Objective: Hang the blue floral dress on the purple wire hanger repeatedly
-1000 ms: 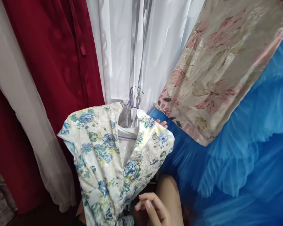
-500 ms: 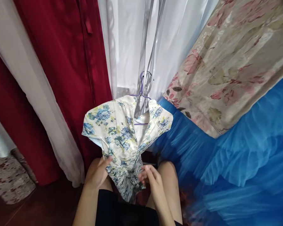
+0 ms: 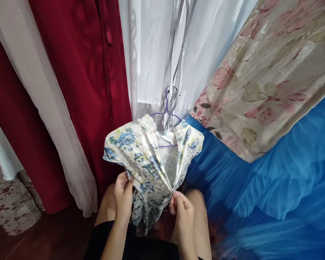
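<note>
A white dress with blue, green and yellow flowers hangs on a purple hanger in front of me. Its neckline makes a deep V, and the skirt bunches between my knees. At the dress's left side seam, my left hand pinches the cloth between thumb and fingers. My right hand grips the dress at the bottom of the V, on its right edge. The dress's lower end is partly hidden in shadow.
Dark red cloth and pale sheer cloth hang at the left. Behind the hanger is white fabric with grey ribbons. A beige floral garment and blue tulle fill the right. The floor is dark reddish.
Both hands have closed on the dress, the left at its side and the right at the V's point. The bodice is pulled straighter and its neckline is wider and longer.
</note>
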